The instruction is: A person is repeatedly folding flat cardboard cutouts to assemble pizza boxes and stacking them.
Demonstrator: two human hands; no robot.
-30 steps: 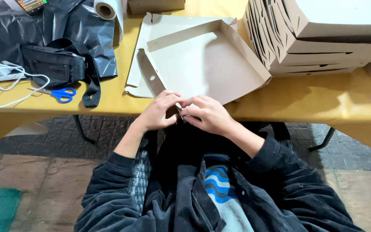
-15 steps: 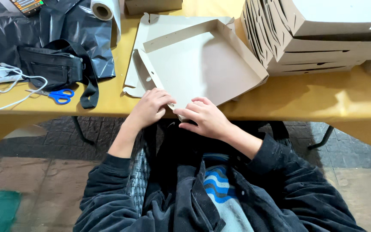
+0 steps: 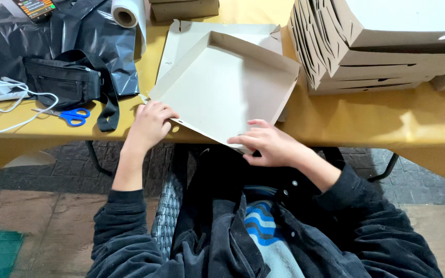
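- The left hand is resting on the near left edge of the cardboard box, fingers curled loosely against the flap and pinching nothing.
- The right hand is pressing on the box's near corner, fingers stretched flat and gripping nothing.
- The half-folded box is lying open on the yellow table, its near corner hanging over the edge towards the person.
- A stack of folded boxes is sitting to the right.
- Blue scissors, a black pouch and a white cable are lying to the left.
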